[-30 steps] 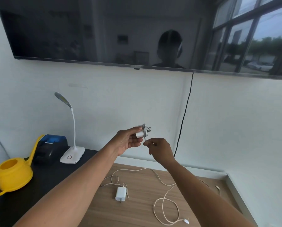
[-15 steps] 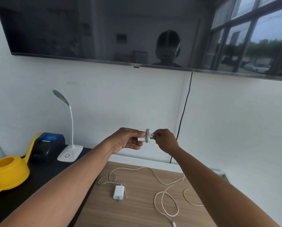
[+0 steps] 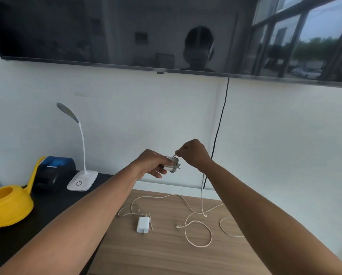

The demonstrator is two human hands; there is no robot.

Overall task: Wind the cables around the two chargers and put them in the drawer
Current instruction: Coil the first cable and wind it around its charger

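Head camera, above the wooden table [image 3: 166, 255]: our left hand [image 3: 151, 165] grips the first charger [image 3: 171, 165] by its white body, fingers curled round it and prongs pointing to the right. Our right hand [image 3: 194, 153], just beside it and a little higher, pinches the cable [image 3: 202, 192] between thumb and fingertip at the charger's top edge. Turns of cable lie in a band round the body near the prong end. The rest hangs slack to the tabletop and runs into the loose coils lying there; we cannot tell which coils belong to it. The second charger [image 3: 142, 224] lies flat on the wood, well below both hands and untouched, with thin cord looped beside it. No drawer is in view. We judge the charger light and rigid, and its smooth plastic apt to slip, so the flat sides are the place to clamp it. The cable looks limp yet springy. It is best pinched close to the body and kept taut, or the turns may slide off over the prongs.
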